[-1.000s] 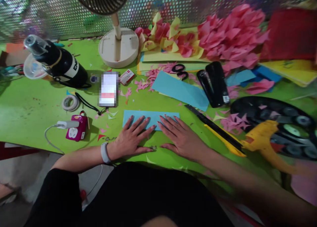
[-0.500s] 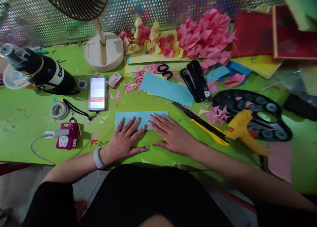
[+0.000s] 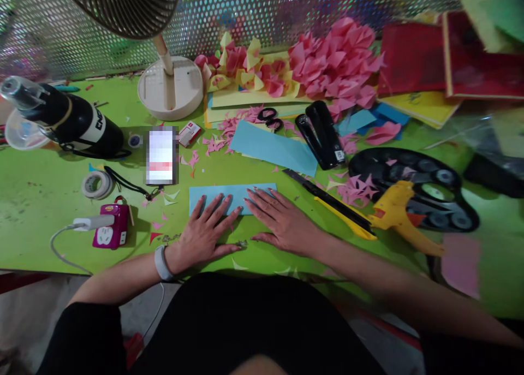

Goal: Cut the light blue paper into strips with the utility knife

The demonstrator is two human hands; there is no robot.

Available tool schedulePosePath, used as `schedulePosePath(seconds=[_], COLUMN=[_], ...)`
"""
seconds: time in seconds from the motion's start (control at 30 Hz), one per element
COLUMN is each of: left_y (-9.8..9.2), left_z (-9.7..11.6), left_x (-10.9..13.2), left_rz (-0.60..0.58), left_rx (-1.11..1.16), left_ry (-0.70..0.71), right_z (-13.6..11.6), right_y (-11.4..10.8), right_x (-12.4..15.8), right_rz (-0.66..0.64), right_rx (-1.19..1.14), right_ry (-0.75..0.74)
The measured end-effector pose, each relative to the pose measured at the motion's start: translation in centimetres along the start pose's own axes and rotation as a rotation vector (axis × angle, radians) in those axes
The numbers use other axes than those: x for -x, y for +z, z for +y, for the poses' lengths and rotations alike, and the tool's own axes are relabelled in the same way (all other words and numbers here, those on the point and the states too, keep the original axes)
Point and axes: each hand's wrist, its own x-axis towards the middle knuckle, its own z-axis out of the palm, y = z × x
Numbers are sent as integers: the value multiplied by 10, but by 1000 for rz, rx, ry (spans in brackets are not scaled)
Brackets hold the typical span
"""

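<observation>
A light blue strip of paper (image 3: 233,192) lies lengthwise on the green table (image 3: 229,165) in front of me. Flat on its left part rests my left hand (image 3: 207,230), fingers spread, with a grey band (image 3: 162,262) on the wrist. My right hand (image 3: 282,222) lies on the right part, fingers stretched out and palm down. Both hands cover the strip's lower edge in places. Beyond them sits another blue sheet (image 3: 273,147). A yellow utility knife (image 3: 327,203) with its blade out lies to the right of my right hand.
A glue gun (image 3: 395,208), black palette (image 3: 409,173), stapler (image 3: 321,135) and scissors (image 3: 270,118) lie to the right and beyond. On the left are a phone (image 3: 160,155), tape roll (image 3: 97,184), pink power adapter (image 3: 110,226) and bottle (image 3: 77,118). A fan (image 3: 170,88) stands behind.
The view has shifted very slightly. Both hands stay flat on the blue paper strip, with no visible movement on the table.
</observation>
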Motion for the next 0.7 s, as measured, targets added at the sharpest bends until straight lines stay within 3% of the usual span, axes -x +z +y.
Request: schedulePosePath(seconds=[0.43, 0.7], left_y=[2, 0], left_z=[0, 0], left_x=[0, 4], left_rz=[21, -73], left_rx=[-15, 0], left_ry=[15, 23], right_z=[1, 2], right_y=[1, 12], right_x=[-1, 9], right_rz=[-5, 41], right_rx=[26, 59], right_ry=[10, -8])
